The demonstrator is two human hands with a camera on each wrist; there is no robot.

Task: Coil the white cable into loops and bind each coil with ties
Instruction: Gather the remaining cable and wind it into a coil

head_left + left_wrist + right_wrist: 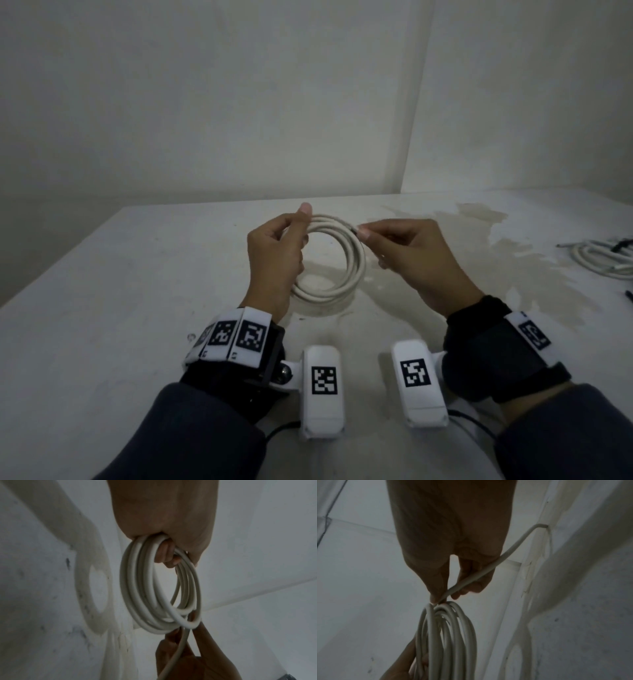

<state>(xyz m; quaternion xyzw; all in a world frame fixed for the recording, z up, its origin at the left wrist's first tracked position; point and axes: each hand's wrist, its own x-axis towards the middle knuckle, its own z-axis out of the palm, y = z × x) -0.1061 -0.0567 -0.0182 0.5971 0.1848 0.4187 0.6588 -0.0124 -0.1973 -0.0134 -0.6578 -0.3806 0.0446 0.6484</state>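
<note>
A white cable (354, 265) wound into several round loops hangs upright above the white table (102, 274). My left hand (274, 253) grips the left side of the coil (154, 588), fingers curled through the loops. My right hand (404, 253) pinches the cable's loose tail (488, 569) between thumb and fingertips at the coil's upper right. The tail runs back past the palm and ends free near the table in the right wrist view. I see no tie on this coil.
More white cable (603, 257) with a dark tie lies at the table's right edge. A pale stain (479, 222) spreads over the table behind my right hand. Walls meet in a corner behind the table.
</note>
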